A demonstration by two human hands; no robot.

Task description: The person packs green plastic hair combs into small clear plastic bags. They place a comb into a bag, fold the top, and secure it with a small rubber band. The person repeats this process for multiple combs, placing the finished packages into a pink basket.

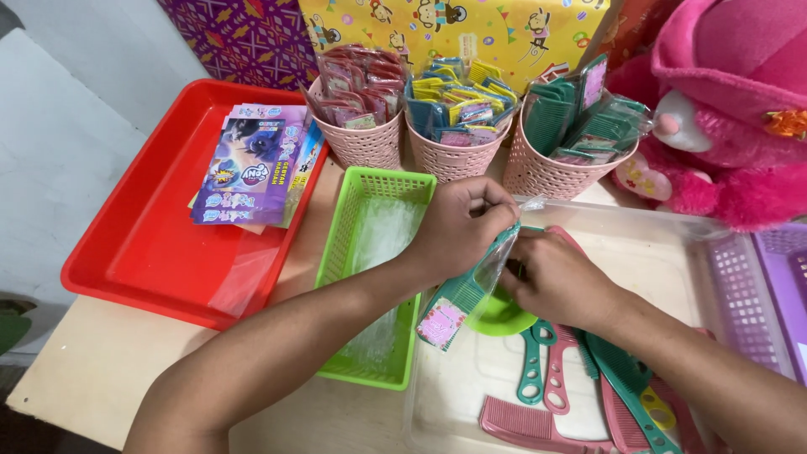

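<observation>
Glossy clear plastic sleeve (492, 265) wraps a smooth teal plastic comb (458, 294); tray (126, 252) shiny red plastic.

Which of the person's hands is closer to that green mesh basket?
Left. The left hand sits just beside the green basket, by its right rim, gripping the clear sleeve with a comb inside. The right hand is farther right, over the clear tray.

Three baskets (451, 155) stand behind the mesh tray (370, 277), beside a flat tray (143, 244)
</observation>
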